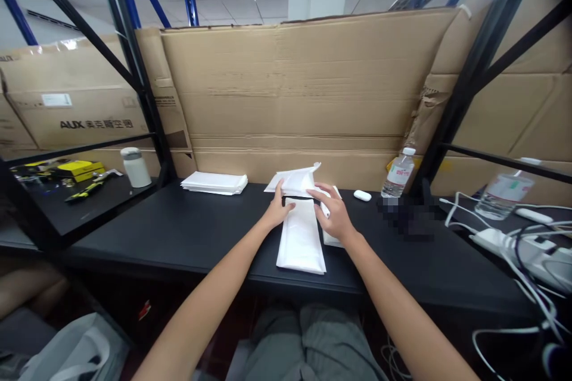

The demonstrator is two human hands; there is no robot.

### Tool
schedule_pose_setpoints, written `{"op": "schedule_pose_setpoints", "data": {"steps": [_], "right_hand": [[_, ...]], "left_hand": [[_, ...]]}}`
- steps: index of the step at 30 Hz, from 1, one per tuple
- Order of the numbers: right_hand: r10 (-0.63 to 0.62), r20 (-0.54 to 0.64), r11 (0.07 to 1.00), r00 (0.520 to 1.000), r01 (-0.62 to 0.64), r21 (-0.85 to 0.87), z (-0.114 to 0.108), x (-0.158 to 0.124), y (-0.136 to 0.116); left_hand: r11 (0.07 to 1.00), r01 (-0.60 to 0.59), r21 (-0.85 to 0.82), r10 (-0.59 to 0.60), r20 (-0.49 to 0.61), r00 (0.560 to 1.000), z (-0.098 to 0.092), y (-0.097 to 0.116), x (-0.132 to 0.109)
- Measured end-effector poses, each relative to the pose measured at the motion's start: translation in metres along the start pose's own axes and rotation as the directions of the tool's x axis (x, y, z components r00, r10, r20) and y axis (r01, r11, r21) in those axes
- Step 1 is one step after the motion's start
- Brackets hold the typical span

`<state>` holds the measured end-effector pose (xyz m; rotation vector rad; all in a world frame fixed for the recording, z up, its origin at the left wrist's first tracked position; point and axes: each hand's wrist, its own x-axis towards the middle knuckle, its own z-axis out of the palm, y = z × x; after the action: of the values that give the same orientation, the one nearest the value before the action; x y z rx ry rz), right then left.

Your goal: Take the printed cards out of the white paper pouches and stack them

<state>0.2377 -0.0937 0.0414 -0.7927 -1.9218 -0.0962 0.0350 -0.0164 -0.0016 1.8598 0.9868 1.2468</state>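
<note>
A white envelope [302, 241], padded in look, lies lengthwise on the black table in front of me. Behind it, another white envelope [292, 180] sits crosswise with a corner sticking up. My left hand [276, 212] is open, its index finger against the rear envelope and its thumb by the top edge of the front one. My right hand [334, 215] is open too, fingers spread at the rear envelope's right end. Partly hidden under that hand are more white envelopes [333, 240]. Whether either hand bears any weight cannot be made out.
A stack of white envelopes [214, 183] lies at the back left. Toward the right stand a small white case [362, 195] and a water bottle [399, 174]. Cardboard [286, 83] walls the back; black posts flank both sides. Cables and a power strip [522, 253] crowd the far right.
</note>
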Motion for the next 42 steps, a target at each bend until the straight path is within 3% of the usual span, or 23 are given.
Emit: {"op": "schedule_pose_setpoints", "data": {"steps": [3, 6, 12, 19, 23, 27, 36, 42], "right_hand": [[0.025, -0.112, 1.0, 0.993, -0.025, 0.002, -0.001, -0.002, 0.003], [0.091, -0.186, 0.996, 0.978, -0.086, 0.033, -0.002, -0.004, 0.01], [0.261, -0.13, 0.96, 0.956, -0.244, 0.136, -0.001, -0.006, 0.017], [0.321, -0.068, 0.938, 0.945, -0.308, 0.161, -0.006, -0.004, 0.021], [0.459, -0.055, 0.87, 0.887, -0.436, 0.232, 0.0, -0.004, 0.029], [0.541, 0.01, 0.796, 0.841, -0.515, 0.317, 0.008, -0.003, 0.032], [0.491, 0.001, 0.82, 0.871, -0.462, 0.34, 0.011, 0.0, 0.02], [0.521, 0.009, 0.764, 0.854, -0.471, 0.44, 0.003, 0.003, 0.013]], "left_hand": [[0.971, -0.027, -0.237, -0.014, -0.169, 0.985, -0.008, 0.007, 0.003], [0.885, -0.059, -0.463, -0.089, -0.292, 0.952, -0.022, 0.02, 0.003], [0.683, -0.112, -0.722, -0.213, -0.343, 0.915, -0.037, 0.032, 0.0], [0.64, -0.124, -0.758, -0.194, -0.316, 0.929, -0.032, 0.04, -0.006], [0.626, -0.137, -0.768, -0.167, -0.303, 0.938, -0.028, 0.05, -0.008], [0.558, -0.174, -0.812, -0.218, -0.345, 0.913, -0.028, 0.051, -0.005], [0.459, -0.199, -0.866, -0.325, -0.372, 0.87, -0.046, 0.031, 0.006], [0.44, -0.15, -0.885, -0.25, -0.281, 0.927, -0.046, 0.035, 0.005]]}}
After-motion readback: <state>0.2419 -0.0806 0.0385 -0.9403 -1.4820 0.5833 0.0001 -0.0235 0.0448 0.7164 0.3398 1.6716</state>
